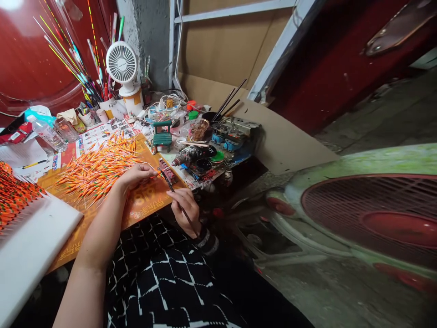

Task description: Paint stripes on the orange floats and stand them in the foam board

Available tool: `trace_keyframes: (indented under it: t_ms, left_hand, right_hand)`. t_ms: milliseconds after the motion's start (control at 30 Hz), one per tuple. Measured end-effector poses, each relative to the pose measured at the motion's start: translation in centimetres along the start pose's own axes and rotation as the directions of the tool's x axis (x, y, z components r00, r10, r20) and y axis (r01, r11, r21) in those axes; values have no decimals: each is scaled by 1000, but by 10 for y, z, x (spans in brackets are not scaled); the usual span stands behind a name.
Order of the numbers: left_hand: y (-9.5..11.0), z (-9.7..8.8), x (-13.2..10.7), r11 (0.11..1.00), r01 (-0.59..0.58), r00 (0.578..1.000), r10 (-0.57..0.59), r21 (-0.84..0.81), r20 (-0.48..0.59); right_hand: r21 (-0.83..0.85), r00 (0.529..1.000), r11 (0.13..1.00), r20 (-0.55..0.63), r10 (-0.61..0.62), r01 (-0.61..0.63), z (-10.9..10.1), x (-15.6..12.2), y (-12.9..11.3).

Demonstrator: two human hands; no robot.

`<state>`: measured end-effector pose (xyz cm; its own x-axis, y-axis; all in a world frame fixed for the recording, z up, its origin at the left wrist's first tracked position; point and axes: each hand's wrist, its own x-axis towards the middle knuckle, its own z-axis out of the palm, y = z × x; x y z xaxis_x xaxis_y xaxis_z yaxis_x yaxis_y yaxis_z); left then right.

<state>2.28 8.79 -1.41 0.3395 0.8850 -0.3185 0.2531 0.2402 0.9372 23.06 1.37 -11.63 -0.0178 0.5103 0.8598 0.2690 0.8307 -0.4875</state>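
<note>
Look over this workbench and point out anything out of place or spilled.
The paint corner beyond the right hand looks messy: a dark bottle lies on its side, and red spatters mark the surface near a small black container. Whether the paint is wet, I cannot tell.

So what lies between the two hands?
In the head view, the front of a slim brush-like tool reaches from the right hand toward a small orange piece at the left hand, over the tan board.
</note>
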Motion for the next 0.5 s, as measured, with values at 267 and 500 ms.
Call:
trace_keyframes:
  t_ms: [267, 500]
  left_hand:
    - [4, 2, -1, 1000, 2, 1000, -2, 5, -29]
    - [3, 2, 0, 1000, -11, 999, 12, 6, -30]
  right_hand:
    - [-12, 1000, 1000, 15, 24, -24, -1, 1, -1]
    - [-50, 999, 998, 29, 41, -39, 0, -2, 0]
